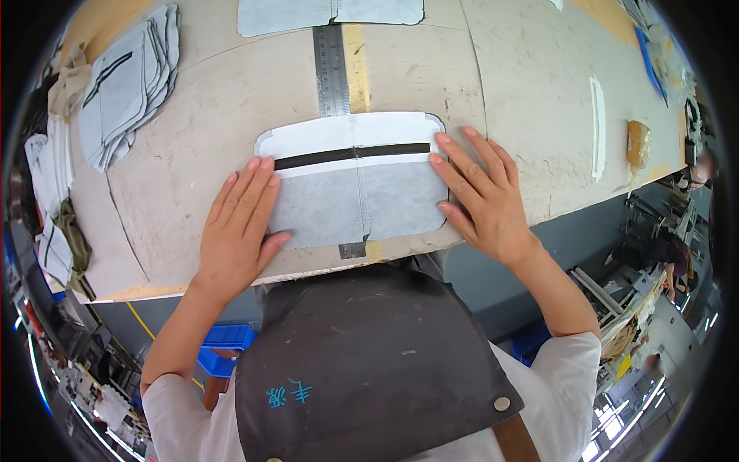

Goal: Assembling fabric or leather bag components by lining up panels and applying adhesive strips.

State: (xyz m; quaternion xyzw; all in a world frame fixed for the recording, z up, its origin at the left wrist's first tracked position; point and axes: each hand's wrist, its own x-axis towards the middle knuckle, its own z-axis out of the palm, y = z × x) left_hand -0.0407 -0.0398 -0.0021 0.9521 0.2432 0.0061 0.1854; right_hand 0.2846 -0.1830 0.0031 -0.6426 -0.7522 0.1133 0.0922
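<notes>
A pale grey fabric panel [323, 202] with rounded corners lies flat in front of me, its far part covered by a white strip. Across it runs a narrow black band [315, 159], and a seam goes down the middle. My left hand [239, 223] rests with fingers extended on the panel's left edge. On the opposite edge, my right hand [485, 196] lies with fingers spread, the tips touching the right side. Beneath the panel passes a steel ruler [332, 73], showing beyond its far edge and at the table's front.
A yellow strip [356, 65] runs beside the ruler. Stacked grey panels [127, 92] lie at the far left, another panel [377, 9] at the far edge. On the right are a white strip [597, 127], a tape roll [637, 144] and a blue tool [651, 65]. Blue bins [225, 339] stand below the table [539, 115].
</notes>
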